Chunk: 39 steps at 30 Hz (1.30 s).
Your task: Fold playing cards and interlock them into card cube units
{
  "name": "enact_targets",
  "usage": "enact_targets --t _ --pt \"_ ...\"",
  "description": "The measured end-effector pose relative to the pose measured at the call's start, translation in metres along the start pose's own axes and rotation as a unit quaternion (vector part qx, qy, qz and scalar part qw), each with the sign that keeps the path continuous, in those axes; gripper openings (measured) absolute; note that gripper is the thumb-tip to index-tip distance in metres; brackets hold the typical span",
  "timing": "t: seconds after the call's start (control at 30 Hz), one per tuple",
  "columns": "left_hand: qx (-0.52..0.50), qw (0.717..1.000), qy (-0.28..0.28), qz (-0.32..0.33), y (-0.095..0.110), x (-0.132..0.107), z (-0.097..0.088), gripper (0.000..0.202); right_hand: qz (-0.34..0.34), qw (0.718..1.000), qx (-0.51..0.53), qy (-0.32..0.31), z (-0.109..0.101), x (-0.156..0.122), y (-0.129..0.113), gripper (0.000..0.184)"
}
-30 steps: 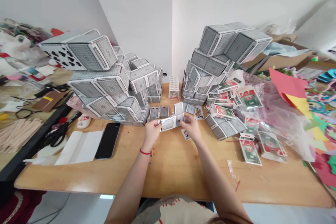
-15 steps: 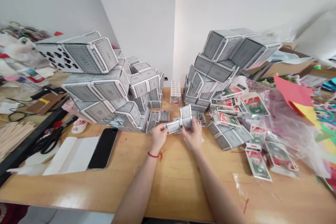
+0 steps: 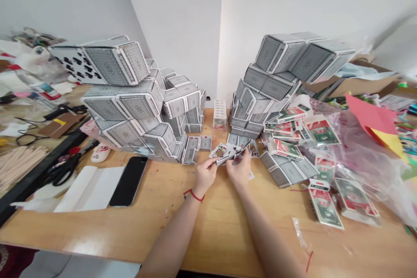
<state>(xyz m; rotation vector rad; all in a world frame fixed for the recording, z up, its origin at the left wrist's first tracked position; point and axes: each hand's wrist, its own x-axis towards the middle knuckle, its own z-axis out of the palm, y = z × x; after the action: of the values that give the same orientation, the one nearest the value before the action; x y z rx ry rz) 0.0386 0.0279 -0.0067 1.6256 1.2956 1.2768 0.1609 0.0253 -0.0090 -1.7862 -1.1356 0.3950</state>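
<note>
Both hands meet at the middle of the table over playing cards. My left hand (image 3: 204,176) pinches the left end of a joined piece of playing cards (image 3: 228,157), which I see nearly edge-on. Its right end tilts up in the closed fingers of my right hand (image 3: 239,173). Just behind lie loose face-up playing cards (image 3: 224,148), partly covered by the held piece. Grey-backed card boxes (image 3: 193,150) stand low on the left. Another card-built block (image 3: 288,167) rests to the right of my right hand.
Tall stacks of card boxes rise at left (image 3: 138,106) and right (image 3: 257,100). A clear case of decks (image 3: 220,115) stands between them. A black phone (image 3: 129,181), white paper (image 3: 87,189) and scissors (image 3: 65,169) lie left; red-green card packs (image 3: 325,208) and plastic wrap (image 3: 361,156) lie right.
The held cards have turned from showing their grey backs to nearly edge-on. My left hand has shifted right, closer to my right hand. The whole view has swung slightly.
</note>
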Motion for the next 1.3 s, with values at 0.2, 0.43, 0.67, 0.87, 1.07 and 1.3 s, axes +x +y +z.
enact_targets --t 0.2,0.43,0.67,0.87,1.07,1.3 --pt "-0.01 1.0 0.008 0.0 -0.002 -0.001 0.002 0.025 -0.019 0.991 0.131 0.007 0.006 0.001 -0.001 0.065" --pt "-0.046 0.998 0.021 -0.045 -0.002 0.001 0.002 0.025 -0.032 0.987 0.155 -0.013 0.01 0.003 0.0 0.072" --pt "-0.068 0.994 0.041 -0.08 -0.003 0.006 0.0 0.024 -0.041 0.988 0.143 -0.032 0.011 0.004 0.01 0.073" --pt "-0.098 0.985 0.05 -0.135 -0.008 0.014 -0.008 0.023 -0.041 0.988 0.135 -0.057 0.009 0.003 0.017 0.074" --pt "-0.156 0.973 0.038 -0.164 -0.016 0.018 -0.013 0.023 -0.001 0.959 0.252 -0.13 -0.002 0.011 0.014 0.063" --pt "-0.243 0.942 -0.04 -0.229 -0.01 0.017 -0.018 0.03 0.048 0.91 0.394 -0.122 -0.005 0.018 0.011 0.05"
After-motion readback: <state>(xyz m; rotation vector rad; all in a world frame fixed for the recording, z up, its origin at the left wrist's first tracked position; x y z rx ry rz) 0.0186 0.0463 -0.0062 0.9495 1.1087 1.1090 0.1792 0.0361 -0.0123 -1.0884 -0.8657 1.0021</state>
